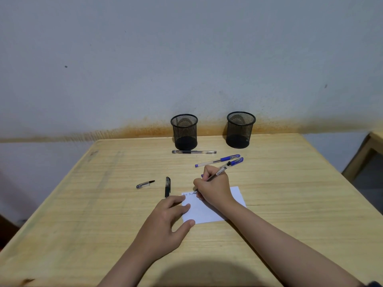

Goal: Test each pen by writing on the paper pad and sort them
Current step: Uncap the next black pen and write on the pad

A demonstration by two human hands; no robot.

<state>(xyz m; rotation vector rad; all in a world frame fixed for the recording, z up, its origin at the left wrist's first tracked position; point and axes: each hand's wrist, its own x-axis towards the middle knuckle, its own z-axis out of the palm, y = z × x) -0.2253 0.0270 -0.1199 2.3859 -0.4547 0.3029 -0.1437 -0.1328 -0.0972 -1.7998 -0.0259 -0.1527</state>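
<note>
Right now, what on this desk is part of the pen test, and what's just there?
In play: right hand, pen in hand, paper pad, left hand, spare pens, two mesh cups.
Idle: loose cap, side table.

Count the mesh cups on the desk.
2. One mesh cup stands at the back edge, left of centre; the other mesh cup stands to its right. Both are upright by the wall, apart.

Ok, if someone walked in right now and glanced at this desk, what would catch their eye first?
First, the right hand writing with a blue-capped pen on the white paper pad near the table's middle, while the left hand presses the pad's left edge. Then the two black mesh cups standing at the table's far edge by the wall.
</note>
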